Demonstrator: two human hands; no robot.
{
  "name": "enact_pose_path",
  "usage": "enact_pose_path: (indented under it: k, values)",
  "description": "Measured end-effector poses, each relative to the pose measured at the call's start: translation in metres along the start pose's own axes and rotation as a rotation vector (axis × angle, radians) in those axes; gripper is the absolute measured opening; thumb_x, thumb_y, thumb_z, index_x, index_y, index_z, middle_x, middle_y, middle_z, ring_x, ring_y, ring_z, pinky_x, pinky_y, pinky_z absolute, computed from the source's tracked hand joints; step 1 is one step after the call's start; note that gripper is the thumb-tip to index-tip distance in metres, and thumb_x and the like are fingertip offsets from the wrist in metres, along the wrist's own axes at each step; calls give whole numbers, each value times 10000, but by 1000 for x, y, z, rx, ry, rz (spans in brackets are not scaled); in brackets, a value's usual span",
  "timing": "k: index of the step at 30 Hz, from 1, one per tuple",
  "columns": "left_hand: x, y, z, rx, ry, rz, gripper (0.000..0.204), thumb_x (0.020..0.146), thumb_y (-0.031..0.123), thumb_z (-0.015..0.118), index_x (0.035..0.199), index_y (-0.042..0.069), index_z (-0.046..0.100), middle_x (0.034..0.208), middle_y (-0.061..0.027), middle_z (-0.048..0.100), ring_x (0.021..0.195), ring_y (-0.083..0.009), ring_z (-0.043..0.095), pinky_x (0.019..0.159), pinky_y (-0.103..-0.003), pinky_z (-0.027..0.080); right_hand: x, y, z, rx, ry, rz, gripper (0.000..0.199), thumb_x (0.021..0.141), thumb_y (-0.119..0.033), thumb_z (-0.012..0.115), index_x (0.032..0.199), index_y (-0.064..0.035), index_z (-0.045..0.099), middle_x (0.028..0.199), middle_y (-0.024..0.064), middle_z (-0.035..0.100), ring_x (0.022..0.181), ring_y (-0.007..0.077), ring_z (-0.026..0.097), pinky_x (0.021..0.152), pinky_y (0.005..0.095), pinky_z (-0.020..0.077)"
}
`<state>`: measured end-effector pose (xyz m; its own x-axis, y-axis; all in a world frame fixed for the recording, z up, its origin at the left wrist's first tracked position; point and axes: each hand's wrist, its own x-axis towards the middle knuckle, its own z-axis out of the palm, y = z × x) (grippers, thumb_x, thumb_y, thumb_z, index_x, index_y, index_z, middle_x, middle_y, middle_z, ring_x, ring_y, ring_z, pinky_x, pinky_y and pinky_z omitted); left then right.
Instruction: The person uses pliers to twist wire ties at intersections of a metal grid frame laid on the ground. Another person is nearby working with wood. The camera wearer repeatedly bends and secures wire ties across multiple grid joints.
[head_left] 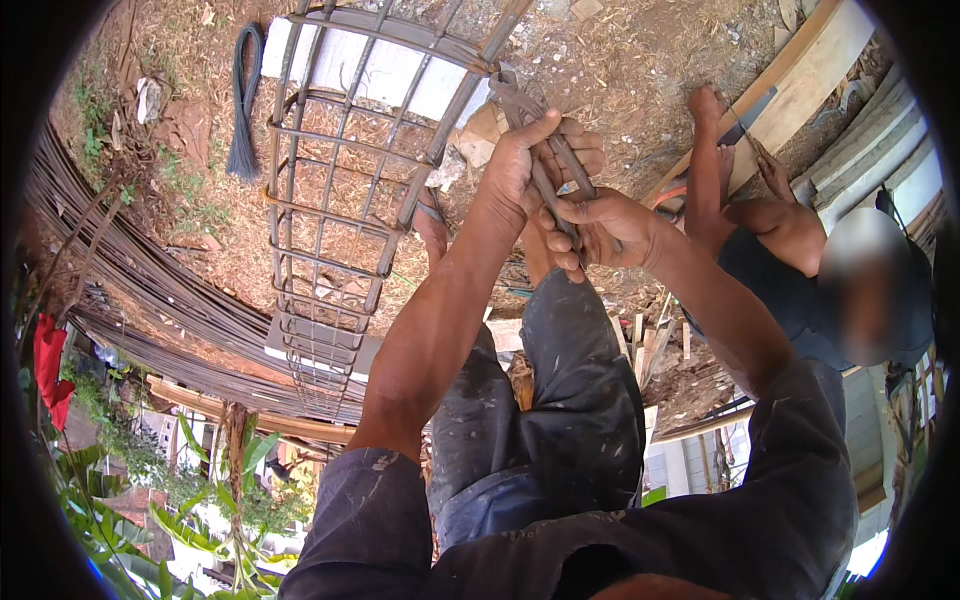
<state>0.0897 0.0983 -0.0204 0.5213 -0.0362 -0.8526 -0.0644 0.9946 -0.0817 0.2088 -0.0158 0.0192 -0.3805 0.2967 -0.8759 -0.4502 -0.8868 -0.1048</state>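
Note:
Both my hands are on a pair of rusty steel pincers. The jaws point away from me, close to a corner of the rebar cage. My left hand grips the pincers behind the jaws, thumb along one side and fingers partly curled. Lower down, my right hand is closed around the handle ends. The cage stretches from the top of the view down along my left side, with thin square ties around its long bars. Whether the jaws bite on wire is too small to tell.
A looped bundle of dark tie wire lies left of the cage. Long steel rods run along the left. At right, a crouching person's hand rests near a plank and a handsaw. Wood scraps lie by my legs.

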Motion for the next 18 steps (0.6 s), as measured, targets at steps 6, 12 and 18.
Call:
enact_pose_path:
  k: [6,12,18]
  values:
    - [24,-24,49,-52,476,225,190,876,125,505,720,17,522,545,-69,477,426,-215,487,382,-374,389,-21,-12,21,-842,567,-188,511,713,-214,768,1071,71,542,843,173,654,806,351,677,712,439,562]
    - [27,-31,59,115,686,316,305,868,200,634,662,4,524,538,-72,500,478,-238,519,473,-393,430,9,20,24,-990,862,-215,514,689,-246,763,1062,15,523,901,225,660,889,401,658,787,474,515]
    - [65,-41,40,539,945,353,416,802,287,681,781,-126,632,748,-283,647,674,-414,624,685,-455,497,35,38,-1,-865,745,-262,488,676,-287,782,1015,4,587,906,208,685,910,366,667,763,442,520]
